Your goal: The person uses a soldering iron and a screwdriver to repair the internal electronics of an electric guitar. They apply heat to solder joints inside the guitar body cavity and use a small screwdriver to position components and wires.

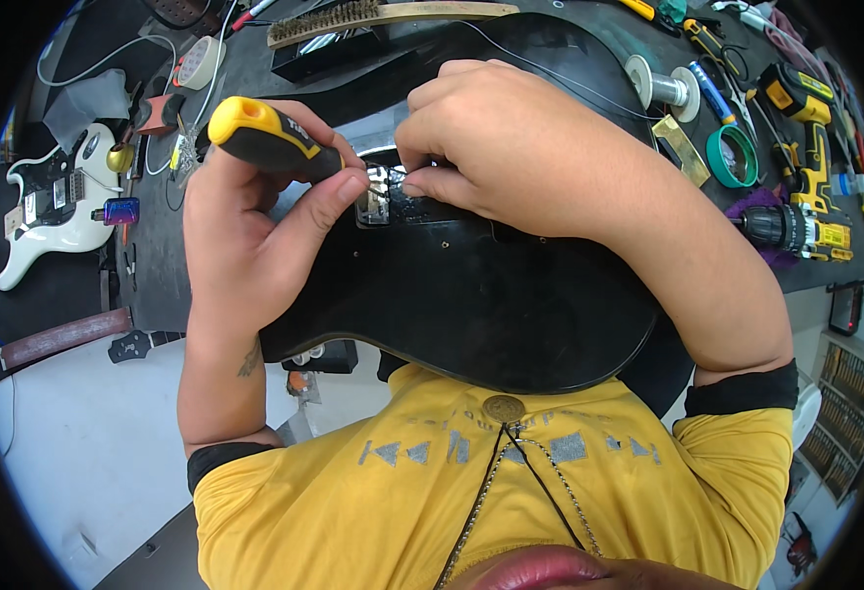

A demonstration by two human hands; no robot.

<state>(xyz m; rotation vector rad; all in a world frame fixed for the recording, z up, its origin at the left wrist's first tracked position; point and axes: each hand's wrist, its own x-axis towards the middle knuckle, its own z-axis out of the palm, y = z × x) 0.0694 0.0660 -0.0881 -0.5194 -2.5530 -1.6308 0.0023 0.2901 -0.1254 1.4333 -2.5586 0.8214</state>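
Observation:
A black electric guitar body point(452, 305) lies across the bench edge in front of me. My left hand point(255, 211) is wrapped round a screwdriver point(270, 136) with a yellow and black handle, tilted so its lower end points at a cavity in the body. A shiny metal part point(375, 194) sits in that cavity, just beside my left thumb. Over the cavity's right side, my right hand point(481, 138) has its thumb and fingers pinched together. Whatever lies between those fingers is hidden. Small screw holes show in the black surface near the cavity.
Beyond the body lies a wooden-handled brush point(383, 14). A solder spool point(663, 87), green tape roll point(732, 155) and yellow cordless drill point(796, 231) are at right. At left are a white miniature guitar point(58, 202) and a white tape roll point(199, 63).

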